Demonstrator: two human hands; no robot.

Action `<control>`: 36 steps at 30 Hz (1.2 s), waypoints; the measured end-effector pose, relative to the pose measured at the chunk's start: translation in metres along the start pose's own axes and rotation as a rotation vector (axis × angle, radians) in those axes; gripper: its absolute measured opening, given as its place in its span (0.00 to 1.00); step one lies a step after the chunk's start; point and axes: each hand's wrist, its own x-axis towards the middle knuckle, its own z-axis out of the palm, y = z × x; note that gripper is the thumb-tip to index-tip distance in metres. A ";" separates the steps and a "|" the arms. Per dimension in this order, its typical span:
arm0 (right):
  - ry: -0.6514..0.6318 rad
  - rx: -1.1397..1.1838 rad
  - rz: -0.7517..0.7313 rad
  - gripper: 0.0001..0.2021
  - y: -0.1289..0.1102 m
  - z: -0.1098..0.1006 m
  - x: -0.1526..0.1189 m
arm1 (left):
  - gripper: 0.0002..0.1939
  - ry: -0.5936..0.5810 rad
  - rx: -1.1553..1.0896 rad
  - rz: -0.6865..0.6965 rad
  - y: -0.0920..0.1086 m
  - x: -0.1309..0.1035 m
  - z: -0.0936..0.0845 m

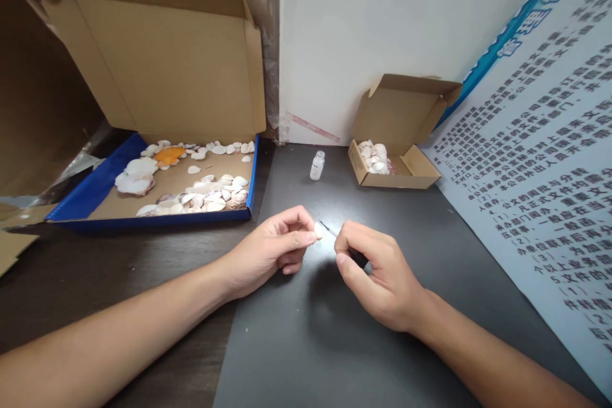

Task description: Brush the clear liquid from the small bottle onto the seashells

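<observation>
Head view shows both hands meeting over the dark mat (pixel 335 344), near its middle. A small pale shell (pixel 318 230) is pinched between thumb and forefinger of the left hand (pixel 272 248), the other fingers curled under. The right hand (pixel 377 274) is closed in a pen-like grip on a thin dark tool (pixel 329 227), whose tip is brought up to the shell's edge; whether tip and shell are touching cannot quite be told, and the tool may be a fine brush or a needle.

For the step to be done well, the shell should be held steady with the wrist rested on the mat, and only the tool hand moved. The tip is best applied lightly, since a shell this thin could probably be chipped or flicked out of the pinch. The worked edge should be kept turned clear of the fingertips.

A small clear vial (pixel 317 165) stands upright toward the mat's far edge, well apart from the hands. At the far right corner a small cardboard box (pixel 406 169) lies open with a few shells inside. Off the mat's left edge, a blue-rimmed tray (pixel 86 194) carries many more shells (pixel 210 194), under a large open carton (pixel 162 70).
</observation>
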 end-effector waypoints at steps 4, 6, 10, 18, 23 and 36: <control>-0.060 0.041 -0.014 0.09 0.000 -0.001 -0.001 | 0.10 -0.003 -0.006 -0.004 0.001 -0.001 0.001; -0.083 0.057 -0.028 0.09 0.000 -0.001 -0.002 | 0.11 0.010 -0.004 -0.005 0.001 -0.001 0.002; -0.103 0.089 -0.062 0.09 -0.001 -0.002 -0.003 | 0.12 0.035 -0.003 0.000 0.002 -0.001 0.004; -0.061 0.045 -0.045 0.09 0.000 0.000 -0.002 | 0.12 0.013 -0.002 0.015 0.003 -0.002 0.004; 0.007 -0.024 0.030 0.10 0.000 0.000 0.000 | 0.11 0.006 0.026 0.031 0.001 -0.001 0.002; -0.054 0.053 -0.047 0.09 0.000 0.000 -0.003 | 0.10 0.018 0.025 0.033 0.000 0.001 0.001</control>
